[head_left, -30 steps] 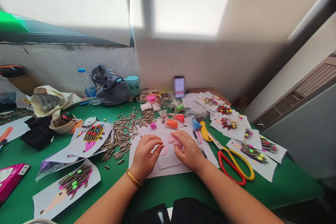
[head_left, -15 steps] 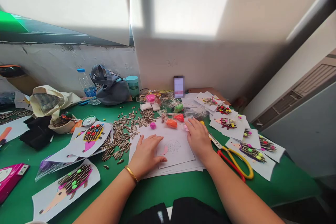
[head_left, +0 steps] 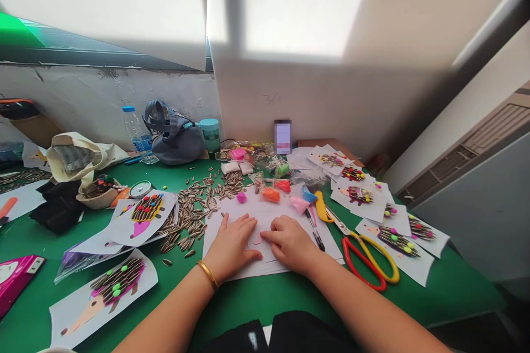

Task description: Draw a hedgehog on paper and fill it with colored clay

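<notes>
White paper (head_left: 244, 267) lies in front of me on the green table. My left hand (head_left: 236, 242) rests flat on its left side, fingers spread, holding nothing. My right hand (head_left: 292, 242) is over the sheet with the index finger stretched out, its tip touching a small pink shape (head_left: 258, 239) on the paper; the other fingers are curled in. Most of the drawing is hidden by my hands. Beyond them lie a pink clay packet (head_left: 298, 204), an orange one (head_left: 271, 194) and a purple ball (head_left: 241, 198). A black pen (head_left: 318, 238) lies right of my right hand.
Large scissors (head_left: 345, 229) with red and yellow handles lie at the right, beside finished hedgehog pictures (head_left: 395, 240). Striped seeds (head_left: 192, 209) are spread at the left, near another hedgehog picture (head_left: 138, 218). A phone (head_left: 283, 138) stands against the wall.
My right hand has moved left and nearer, from the clay packets to the pink shape. The pink and blue packets and the pen are now uncovered. My left hand has barely moved.
</notes>
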`<state>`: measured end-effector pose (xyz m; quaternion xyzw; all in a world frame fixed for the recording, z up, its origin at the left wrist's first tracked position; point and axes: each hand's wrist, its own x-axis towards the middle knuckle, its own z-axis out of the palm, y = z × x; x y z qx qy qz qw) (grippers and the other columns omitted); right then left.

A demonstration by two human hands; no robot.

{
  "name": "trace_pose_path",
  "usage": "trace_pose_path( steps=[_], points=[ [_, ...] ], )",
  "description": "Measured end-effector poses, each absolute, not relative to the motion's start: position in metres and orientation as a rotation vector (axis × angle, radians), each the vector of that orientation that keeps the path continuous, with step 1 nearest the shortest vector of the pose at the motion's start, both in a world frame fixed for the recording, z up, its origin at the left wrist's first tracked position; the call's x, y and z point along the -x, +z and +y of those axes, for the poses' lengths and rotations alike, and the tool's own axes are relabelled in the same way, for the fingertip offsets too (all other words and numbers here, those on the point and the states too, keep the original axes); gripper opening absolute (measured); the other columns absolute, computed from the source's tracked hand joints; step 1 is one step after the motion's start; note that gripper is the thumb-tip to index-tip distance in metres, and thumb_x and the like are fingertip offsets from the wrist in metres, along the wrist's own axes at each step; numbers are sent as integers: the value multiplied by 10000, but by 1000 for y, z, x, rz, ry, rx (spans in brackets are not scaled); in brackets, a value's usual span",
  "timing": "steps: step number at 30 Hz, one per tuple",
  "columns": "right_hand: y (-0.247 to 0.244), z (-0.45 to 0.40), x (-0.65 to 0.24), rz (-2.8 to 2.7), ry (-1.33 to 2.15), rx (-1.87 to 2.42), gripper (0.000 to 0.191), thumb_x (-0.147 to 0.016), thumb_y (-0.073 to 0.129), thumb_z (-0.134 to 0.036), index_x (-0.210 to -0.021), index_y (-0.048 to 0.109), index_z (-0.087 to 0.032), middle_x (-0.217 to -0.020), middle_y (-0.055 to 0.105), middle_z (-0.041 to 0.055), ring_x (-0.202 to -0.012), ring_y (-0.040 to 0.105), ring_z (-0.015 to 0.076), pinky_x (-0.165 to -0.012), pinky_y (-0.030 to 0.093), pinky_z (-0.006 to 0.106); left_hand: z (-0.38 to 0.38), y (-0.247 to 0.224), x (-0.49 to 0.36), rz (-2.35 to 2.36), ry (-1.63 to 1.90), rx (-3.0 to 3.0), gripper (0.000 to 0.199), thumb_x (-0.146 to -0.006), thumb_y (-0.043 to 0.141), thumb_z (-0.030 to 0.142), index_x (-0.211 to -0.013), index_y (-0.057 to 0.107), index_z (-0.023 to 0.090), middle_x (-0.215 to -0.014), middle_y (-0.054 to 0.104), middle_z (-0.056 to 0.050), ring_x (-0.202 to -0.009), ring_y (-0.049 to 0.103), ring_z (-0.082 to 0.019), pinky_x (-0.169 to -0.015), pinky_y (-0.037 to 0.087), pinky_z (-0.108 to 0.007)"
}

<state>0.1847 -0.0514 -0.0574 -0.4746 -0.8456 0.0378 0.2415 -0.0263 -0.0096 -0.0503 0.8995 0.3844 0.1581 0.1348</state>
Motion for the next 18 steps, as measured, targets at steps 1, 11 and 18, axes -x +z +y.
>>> trace_pose_path(
  steps=[1,11,18],
  points=[
    [-57,-52,-185,-2318,100,1293,366,-781,590,-91,-1087,707,-255,-888,583,47,-853,492,197,-780,390,338,-10,-50,26,1115,453,-2605,669,-722,772,453,-1309,519,256,-1342,600,-132,-1330,468,-335,-1144,131,-667],
    [-54,-55,-180,-2385,89,1241,313,-795,622,-148,-1062,714,-285,-886,574,39,-845,478,194,-751,353,337,-10,-50,26,1127,427,-2605,665,-738,751,467,-1317,505,250,-1340,598,-134,-1329,468,-338,-1135,132,-682],
    [-54,-56,-178,-2421,52,1198,275,-796,637,-169,-1030,716,-289,-880,572,32,-845,478,193,-746,343,337,-10,-52,27,1106,476,-2615,648,-741,749,466,-1304,511,251,-1318,612,-141,-1314,486,-330,-1143,124,-671]
  ],
)
